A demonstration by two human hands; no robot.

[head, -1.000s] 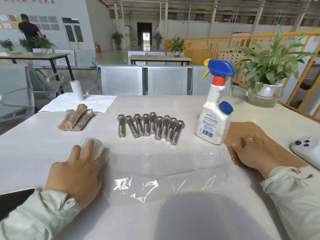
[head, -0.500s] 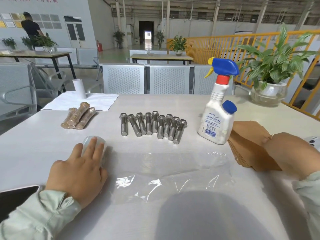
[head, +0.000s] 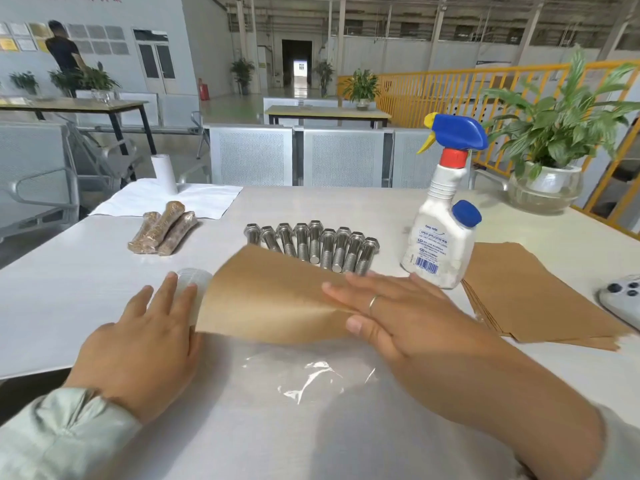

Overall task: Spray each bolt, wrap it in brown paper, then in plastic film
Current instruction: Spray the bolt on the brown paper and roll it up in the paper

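Several bare steel bolts (head: 311, 245) lie in a row at the table's middle. My right hand (head: 391, 313) holds a sheet of brown paper (head: 273, 299) by its right edge, thumb under and fingers on top; the sheet slants over the stretched plastic film (head: 311, 372). My left hand (head: 145, 341) rests flat on the film roll (head: 194, 277), fingers spread over it. Three wrapped bolts (head: 162, 230) lie at the far left. The white spray bottle (head: 441, 237) with a blue trigger stands right of the bolts. A stack of brown paper (head: 533, 292) lies behind my right hand.
A phone (head: 621, 299) lies at the right edge. A potted plant (head: 547, 181) in a glass bowl stands at the far right. A white sheet (head: 194, 200) and a white roll (head: 164, 173) sit at the far left. Metal chairs stand behind the table.
My right hand has carried one brown sheet from the stack leftwards over the film. The left hand stays on the film roll.
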